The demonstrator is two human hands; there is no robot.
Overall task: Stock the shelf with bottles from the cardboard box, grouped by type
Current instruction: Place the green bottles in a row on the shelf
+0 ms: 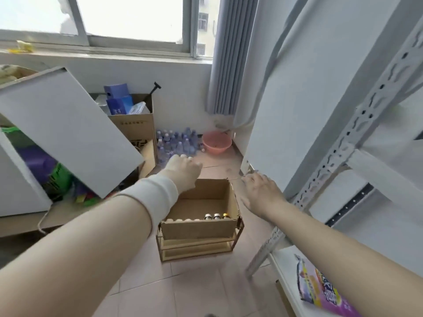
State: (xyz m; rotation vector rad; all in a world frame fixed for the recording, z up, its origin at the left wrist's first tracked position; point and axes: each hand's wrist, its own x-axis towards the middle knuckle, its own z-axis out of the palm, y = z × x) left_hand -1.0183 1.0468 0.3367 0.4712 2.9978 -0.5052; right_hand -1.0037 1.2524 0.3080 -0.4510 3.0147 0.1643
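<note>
The open brown cardboard box [206, 197] is set on the tiled floor, on top of a low wooden frame rack [196, 247], just left of the white metal shelf [343, 143]. A row of small bottles [199, 218] is lined up along its near wall: white caps at left, three metal-capped ones at right. The left hand [182, 171], wrist wrapped in white, is held over the box's far rim; fingers are bent away from the camera with the tips hidden, so the grip cannot be told. The right hand [261, 191] is held beside the box near the shelf upright, fingers spread wide, nothing held. Behind are seen clear plastic water bottles [176, 143], a pink plastic basin [217, 143] and a bigger cardboard carton [135, 124]; a tilted white panel [68, 129] is propped at left. A purple printed packet [325, 291] is laid on the lowest shelf board
</note>
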